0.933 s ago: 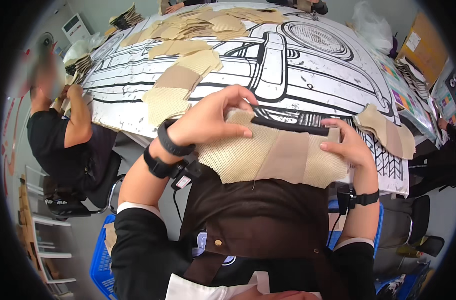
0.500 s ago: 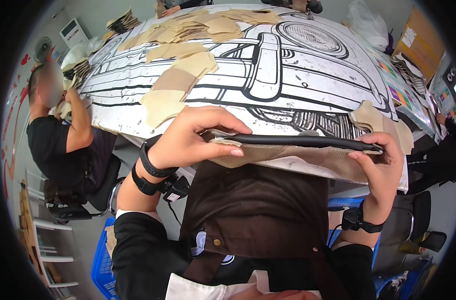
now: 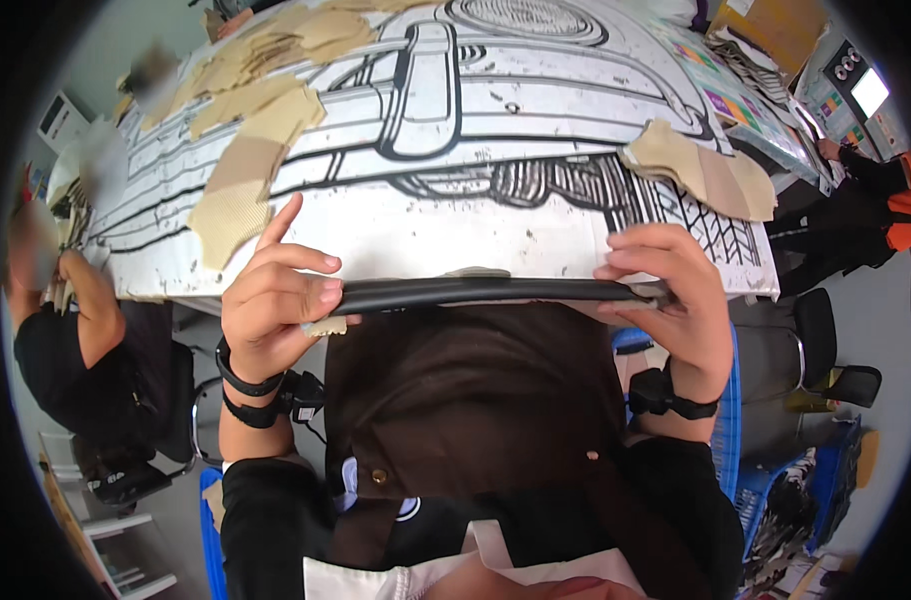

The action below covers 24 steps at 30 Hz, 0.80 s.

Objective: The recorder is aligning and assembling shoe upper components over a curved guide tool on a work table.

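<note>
A long black tubular strip point(image 3: 485, 291) with tan mesh fabric along it spans level between my hands, in front of the table's near edge. My left hand point(image 3: 275, 300) pinches its left end, forefinger raised off it, with a scrap of tan edge showing under the fingers. At the other end my right hand point(image 3: 680, 295) grips the strip between thumb and fingers. Most of the fabric is hidden behind the black strip. Beyond my left hand, overlapping tan mesh pieces point(image 3: 250, 180) trail across the table; more tan pieces point(image 3: 675, 170) lie beyond my right hand.
The white table covering point(image 3: 395, 225) bears black line drawings. Heaped tan pieces point(image 3: 265, 55) lie at its far left. A seated person point(image 3: 85, 320) works at the left; another person point(image 3: 865, 200) stands at the right. A blue crate point(image 3: 775, 490) and a black chair point(image 3: 815, 340) are at lower right.
My view has shifted, so the table sits higher. The strip has turned, its black side now facing me and hiding most of the fabric. My left forefinger has lifted.
</note>
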Motion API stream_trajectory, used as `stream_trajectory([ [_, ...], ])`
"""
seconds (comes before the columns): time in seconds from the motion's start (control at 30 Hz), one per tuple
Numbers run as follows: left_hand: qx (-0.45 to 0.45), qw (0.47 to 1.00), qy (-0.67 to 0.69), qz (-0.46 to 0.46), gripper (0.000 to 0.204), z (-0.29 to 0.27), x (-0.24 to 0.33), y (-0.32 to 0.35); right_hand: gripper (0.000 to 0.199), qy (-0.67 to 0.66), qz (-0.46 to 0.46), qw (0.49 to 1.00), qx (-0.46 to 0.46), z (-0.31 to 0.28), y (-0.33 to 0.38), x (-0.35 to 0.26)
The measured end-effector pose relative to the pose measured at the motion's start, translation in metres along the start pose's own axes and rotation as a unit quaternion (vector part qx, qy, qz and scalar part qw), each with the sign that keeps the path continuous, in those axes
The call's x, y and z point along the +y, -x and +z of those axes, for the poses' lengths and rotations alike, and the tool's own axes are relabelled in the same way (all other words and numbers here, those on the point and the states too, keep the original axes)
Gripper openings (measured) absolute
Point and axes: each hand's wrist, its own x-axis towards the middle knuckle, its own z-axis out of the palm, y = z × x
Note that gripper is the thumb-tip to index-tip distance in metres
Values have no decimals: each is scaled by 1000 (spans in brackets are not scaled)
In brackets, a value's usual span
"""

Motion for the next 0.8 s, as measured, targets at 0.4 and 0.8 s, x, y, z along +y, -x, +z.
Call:
stream_trajectory([
  [0.4,27,996,-25,-80,48,8,0,51,23,58,-86,995,8,8,20,16],
  [0.8,-1,984,-177,8,20,-4,15,41,31,65,-172,981,62,10,26,14],
])
